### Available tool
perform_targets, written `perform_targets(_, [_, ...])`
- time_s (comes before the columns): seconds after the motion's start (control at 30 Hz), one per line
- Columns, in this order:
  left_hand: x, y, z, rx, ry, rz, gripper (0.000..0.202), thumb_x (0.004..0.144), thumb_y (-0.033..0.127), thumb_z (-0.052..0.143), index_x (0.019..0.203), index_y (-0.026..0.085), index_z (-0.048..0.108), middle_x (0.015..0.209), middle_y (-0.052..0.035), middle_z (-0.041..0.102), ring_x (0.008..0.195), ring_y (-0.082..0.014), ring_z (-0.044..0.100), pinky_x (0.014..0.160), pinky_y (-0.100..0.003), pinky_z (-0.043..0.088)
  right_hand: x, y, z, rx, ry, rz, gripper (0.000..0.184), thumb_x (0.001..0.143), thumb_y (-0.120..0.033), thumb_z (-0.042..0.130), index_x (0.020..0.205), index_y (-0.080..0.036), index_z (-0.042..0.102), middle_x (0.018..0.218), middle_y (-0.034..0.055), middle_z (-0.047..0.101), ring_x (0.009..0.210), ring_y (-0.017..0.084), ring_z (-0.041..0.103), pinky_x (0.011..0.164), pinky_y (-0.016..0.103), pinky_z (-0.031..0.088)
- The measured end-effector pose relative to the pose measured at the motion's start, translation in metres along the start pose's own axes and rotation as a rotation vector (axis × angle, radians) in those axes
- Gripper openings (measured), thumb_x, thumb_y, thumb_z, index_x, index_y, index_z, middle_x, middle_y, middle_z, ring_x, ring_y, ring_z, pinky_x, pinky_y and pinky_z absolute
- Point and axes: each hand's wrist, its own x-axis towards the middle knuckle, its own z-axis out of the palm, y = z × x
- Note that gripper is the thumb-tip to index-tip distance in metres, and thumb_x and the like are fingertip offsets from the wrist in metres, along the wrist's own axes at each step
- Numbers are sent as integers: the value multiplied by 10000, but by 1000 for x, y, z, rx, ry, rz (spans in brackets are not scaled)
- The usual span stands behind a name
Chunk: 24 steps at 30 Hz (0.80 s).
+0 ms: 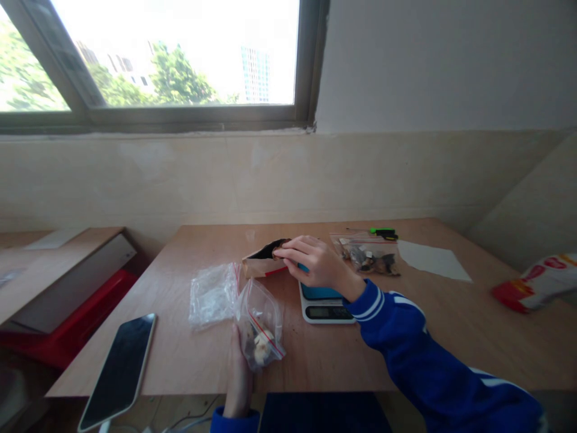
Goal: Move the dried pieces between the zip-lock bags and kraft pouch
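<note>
My left hand (239,373) grips a clear zip bag (271,299) near the table's front edge; most of its fingers are hidden behind the plastic. Pale, lumpy dried pieces (262,347) lie in this bag, and its top gapes open. At the mouth of a brown paper bag (259,267), my right hand (313,260) is closed, its fingertips pinching a small brown dried piece (280,245). The paper bag lies on its side with its dark inside showing. Beneath my right hand stands a white kitchen scale (331,319) with a blue top, partly covered by the hand.
Flat clear plastic bags (213,296) lie left of the zip bag. A phone (119,367) overhangs the front left edge. Behind the scale are a filled zip bag (367,255), a green-and-black tool (384,233) and white paper (433,261). A red-and-white packet (538,282) sits far right.
</note>
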Motion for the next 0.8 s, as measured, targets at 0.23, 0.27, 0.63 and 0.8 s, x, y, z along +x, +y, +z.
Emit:
perform_targets(0.23, [-7,4,6,27,16,-10,418,864,486,515,937,123,710,787,-69,735,667,-175,685,692,-280,554,0,-6,3,-127,-131,73,285,931,-248,449,1130,-127,614,998,123,649,956,251,559,856,404,466])
perform_targets(0.27, [-7,4,6,27,13,-10,417,858,490,525,935,125,710,777,-67,733,655,-170,682,675,-271,552,0,-6,6,-148,-159,81,279,930,-253,454,1116,-126,618,1020,132,646,982,263,554,870,417,456])
perform_targets(0.63, [-3,1,-1,8,-13,12,461,839,528,546,1040,145,706,955,-89,742,876,-221,699,907,-353,519,-3,-25,10,69,60,235,296,929,-142,395,1149,-180,590,1116,118,630,1056,241,546,931,415,427])
perform_targets(0.8, [3,-6,-1,33,-66,78,496,835,566,529,1035,150,710,1135,-94,703,1202,-255,564,1102,-380,357,-8,-54,9,622,-323,331,172,894,-141,480,970,-174,630,886,42,665,769,149,613,704,260,495])
